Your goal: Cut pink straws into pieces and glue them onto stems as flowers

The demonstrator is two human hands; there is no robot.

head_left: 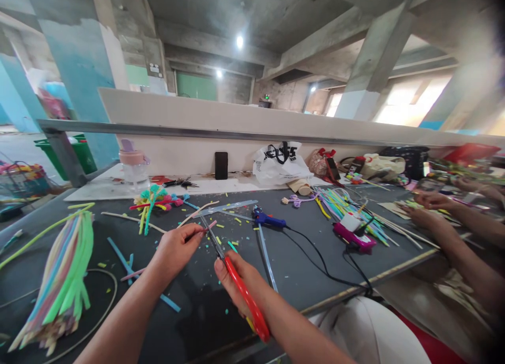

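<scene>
The counter (197, 322) runs out of view. Mostly nearer the person than the blue glue gun (272, 220), a red-handled tool (238, 284), slim and grey-tipped, is partly covered by the right hand (249, 274) clamped around it. Left of the glue gun, the left hand (175, 252) pinches a small pink strip (212, 225), one end hidden.

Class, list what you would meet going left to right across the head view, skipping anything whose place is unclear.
Bundle of coloured strips → pink-lidded bottle → wearer's left hand → wearer's right hand → magenta block → co-worker's hand
</scene>
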